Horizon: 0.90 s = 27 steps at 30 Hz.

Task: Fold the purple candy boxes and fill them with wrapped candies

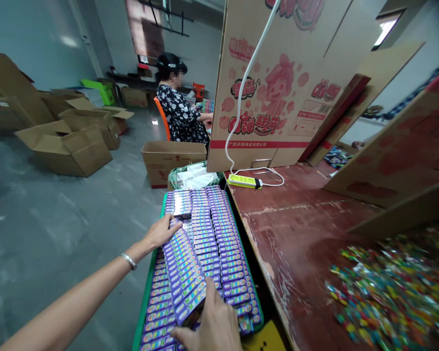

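Observation:
A long row of small purple candy boxes (185, 270) lies between my two hands, slanted over a green tray (149, 292). My left hand (163, 231) grips the far end of the row, and a silver bangle circles that wrist. At the near end, my right hand (216, 317) has its thumb and fingers on either side of the last box. Beneath and beside the row, more purple boxes (230, 243) stand packed in columns in the tray. The tray's contents under the held row are hidden.
Right of the tray is a worn red tabletop (274, 234) with wrapped candies (391, 292), a power strip (245, 181) and upright cardboard panels (270, 87). Open cartons (73, 151) lie on the floor at left. A seated person (179, 107) works beyond.

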Tool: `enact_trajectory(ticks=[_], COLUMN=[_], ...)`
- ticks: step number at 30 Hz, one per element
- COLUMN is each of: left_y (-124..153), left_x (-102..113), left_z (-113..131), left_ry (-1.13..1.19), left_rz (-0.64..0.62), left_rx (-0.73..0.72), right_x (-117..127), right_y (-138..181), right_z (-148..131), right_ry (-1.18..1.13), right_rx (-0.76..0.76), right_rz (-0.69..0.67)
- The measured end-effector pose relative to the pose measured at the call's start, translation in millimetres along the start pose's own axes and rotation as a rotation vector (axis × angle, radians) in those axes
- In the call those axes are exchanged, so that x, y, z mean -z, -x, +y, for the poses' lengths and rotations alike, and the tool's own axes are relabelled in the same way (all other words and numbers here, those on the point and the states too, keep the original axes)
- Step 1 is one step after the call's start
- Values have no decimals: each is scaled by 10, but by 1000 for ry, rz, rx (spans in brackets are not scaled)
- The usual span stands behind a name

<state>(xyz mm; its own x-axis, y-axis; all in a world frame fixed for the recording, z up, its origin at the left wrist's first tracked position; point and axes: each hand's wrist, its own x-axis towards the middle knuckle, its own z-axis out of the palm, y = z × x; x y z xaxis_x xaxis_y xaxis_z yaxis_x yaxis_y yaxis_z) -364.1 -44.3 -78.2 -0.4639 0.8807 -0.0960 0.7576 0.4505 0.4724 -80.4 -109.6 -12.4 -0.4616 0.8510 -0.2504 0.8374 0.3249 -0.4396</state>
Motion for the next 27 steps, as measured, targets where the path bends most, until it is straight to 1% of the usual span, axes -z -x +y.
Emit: enact_trajectory(ticks=[4, 12, 22, 27], left_y=[-9, -33, -154, -180], left_x=[-19, -90, -208, -304], left_z=[-59, -92, -183, -214], left_ry=[-22, -48, -18, 4], left_rz=[6, 20, 103, 179], left_rx=[-7, -36, -215, -286], right_x=[-74, -141, -214, -285], right_y=[-16, -33, -16, 11], right_z=[-19, 44, 55, 61], right_ry=[-29, -62, -41, 3], right_rx=[-10, 8, 55, 99], right_rz=[-40, -55, -90, -119])
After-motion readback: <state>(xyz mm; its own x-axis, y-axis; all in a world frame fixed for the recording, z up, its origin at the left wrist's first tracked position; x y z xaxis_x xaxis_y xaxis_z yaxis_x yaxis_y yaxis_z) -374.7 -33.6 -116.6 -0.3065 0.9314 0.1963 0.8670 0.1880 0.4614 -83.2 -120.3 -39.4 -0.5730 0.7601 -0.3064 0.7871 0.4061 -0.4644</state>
